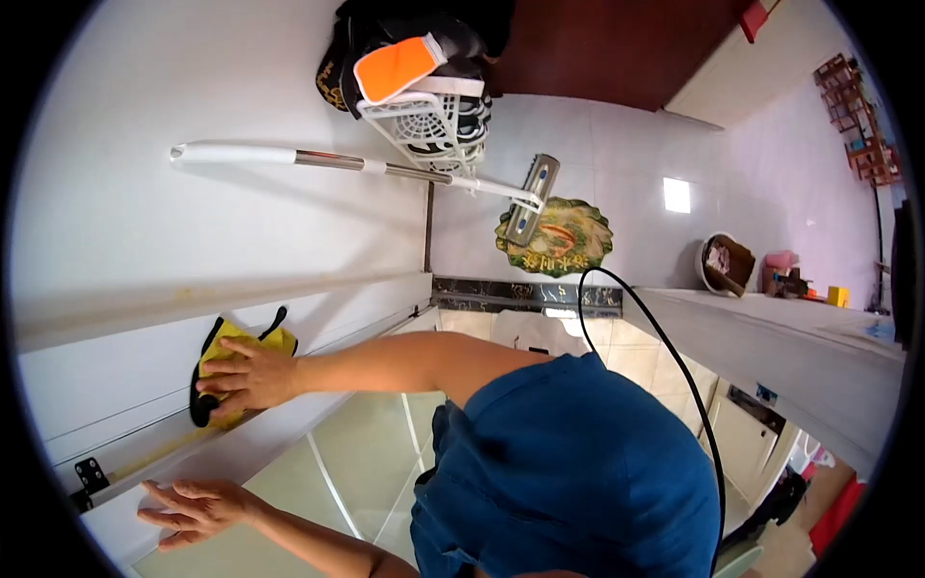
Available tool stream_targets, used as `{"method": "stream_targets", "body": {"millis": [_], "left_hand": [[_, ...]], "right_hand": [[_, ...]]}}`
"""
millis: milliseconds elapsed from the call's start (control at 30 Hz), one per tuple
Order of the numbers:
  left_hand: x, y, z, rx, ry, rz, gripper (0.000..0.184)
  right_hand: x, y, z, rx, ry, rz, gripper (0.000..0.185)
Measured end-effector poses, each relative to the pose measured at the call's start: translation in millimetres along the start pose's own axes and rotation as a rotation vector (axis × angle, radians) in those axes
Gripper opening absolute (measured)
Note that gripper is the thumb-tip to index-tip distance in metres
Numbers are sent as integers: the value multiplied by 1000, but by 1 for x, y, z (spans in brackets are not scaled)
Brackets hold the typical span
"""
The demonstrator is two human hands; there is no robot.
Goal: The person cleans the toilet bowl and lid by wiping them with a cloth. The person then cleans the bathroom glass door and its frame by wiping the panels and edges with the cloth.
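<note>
My right hand [252,374] presses a yellow cloth with black edging [275,339] against the white door frame, its fingers curled over the fabric. A black loop sticks out from the cloth's upper corner. Lower in the view, my left hand [193,511] rests with spread fingers at the edge of a door with pale glass panes [361,438]; nothing is in it. A black hinge [92,475] sits on the frame just beyond that hand.
A flat mop [385,170] leans on the white wall, its head over a patterned mat [568,252]. Beside it stands a white plastic rack [409,114] with an orange item [397,69] on top. A black cable [665,337] loops near my blue shirt [578,462]. A dark threshold [525,295] crosses the floor.
</note>
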State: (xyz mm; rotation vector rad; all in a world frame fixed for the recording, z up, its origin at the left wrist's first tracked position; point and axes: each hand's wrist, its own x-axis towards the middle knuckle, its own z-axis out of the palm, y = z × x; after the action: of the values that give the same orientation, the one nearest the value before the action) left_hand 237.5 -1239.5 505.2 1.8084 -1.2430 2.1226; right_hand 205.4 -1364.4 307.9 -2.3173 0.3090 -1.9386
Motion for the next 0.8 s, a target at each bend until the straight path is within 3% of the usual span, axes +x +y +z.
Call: {"method": "stream_targets", "body": {"millis": [233,333,567,667,700,767,800], "left_hand": [[-3,-2,4,-69,32,-15,37],[10,27,-18,-124,-89,-198,51],[7,20,-19,-132,-53,-152,48],[-1,-5,4,-53,86,26,33],[-5,-6,5,39,35,51,31],[-6,-6,5,32,22,41,33],[-1,-2,6,-135,143,-13,35]], "right_hand": [[-94,28,-8,-48,-236,-23,45],[-94,30,-17,-127,-227,-44,47],[-101,47,-40,16,-360,-115,51],[-107,55,-39,120,-247,-127,51],[-97,56,-46,128,-220,-121,51],[-82,51,-46,309,-332,-1,47],[-72,48,-42,272,-143,-15,41]]}}
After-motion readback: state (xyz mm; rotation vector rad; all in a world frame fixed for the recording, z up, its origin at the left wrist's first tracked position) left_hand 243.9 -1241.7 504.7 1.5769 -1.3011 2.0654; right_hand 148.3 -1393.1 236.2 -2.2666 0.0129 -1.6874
